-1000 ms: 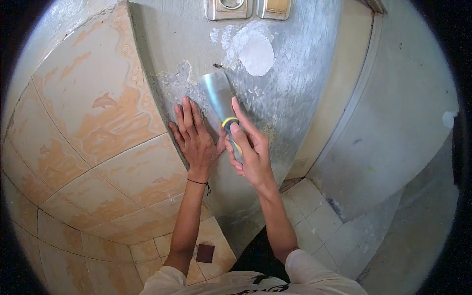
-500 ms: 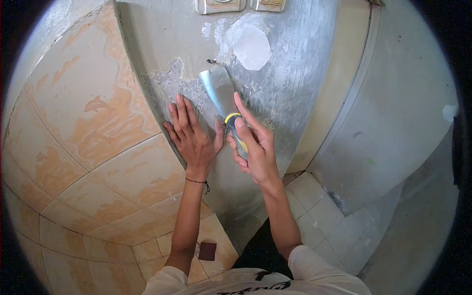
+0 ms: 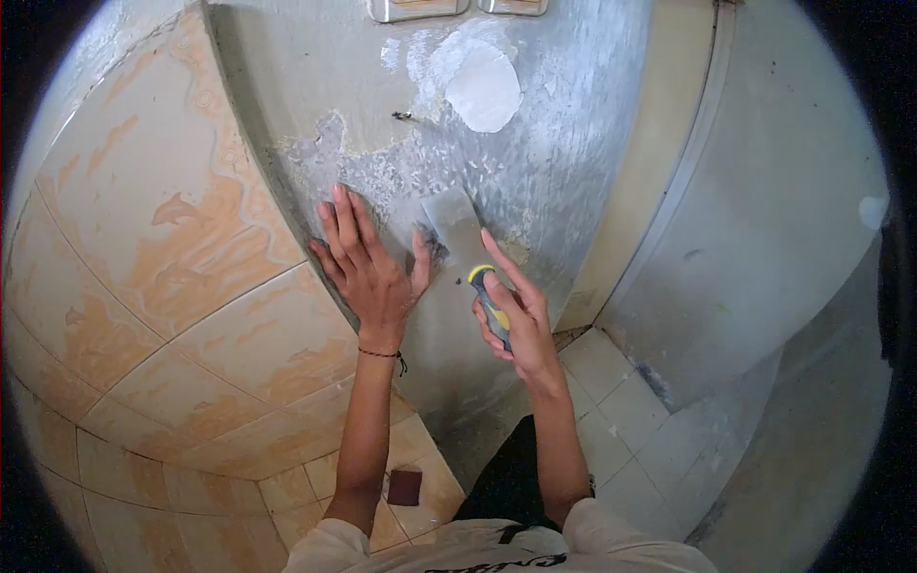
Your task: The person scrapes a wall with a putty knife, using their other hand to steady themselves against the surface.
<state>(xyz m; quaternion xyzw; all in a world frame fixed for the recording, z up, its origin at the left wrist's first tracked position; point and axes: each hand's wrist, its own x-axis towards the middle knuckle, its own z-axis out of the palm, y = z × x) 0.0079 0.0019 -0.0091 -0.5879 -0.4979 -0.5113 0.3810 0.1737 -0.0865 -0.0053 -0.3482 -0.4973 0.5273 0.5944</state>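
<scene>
My left hand [image 3: 380, 285] lies spread on the grey plaster wall [image 3: 430, 349], fingers pointing up beside the tile edge. A putty knife [image 3: 453, 222] with a wide metal blade and a grey-yellow handle is in my right hand [image 3: 521, 325]. Its blade points up and left, just right of my left thumb, overlapping the wall's rough worn area. My right index finger is stretched along the blade side. Bare, flaking plaster [image 3: 368, 158] shows above my left fingers. Below the blade sits a small dark speck on the wall.
A round white patch [image 3: 484, 89] marks the wall above the knife, with a dark stub [image 3: 401, 116] to its left. Switch plates [image 3: 417, 10] sit at the top. Dolphin-patterned tiles [image 3: 239, 334] border the left; a door frame [image 3: 669, 210] stands right. A brown square [image 3: 404, 488] is low down.
The putty knife and my right hand have moved down and to the right, away from the dark stub. My left hand keeps its place on the wall.
</scene>
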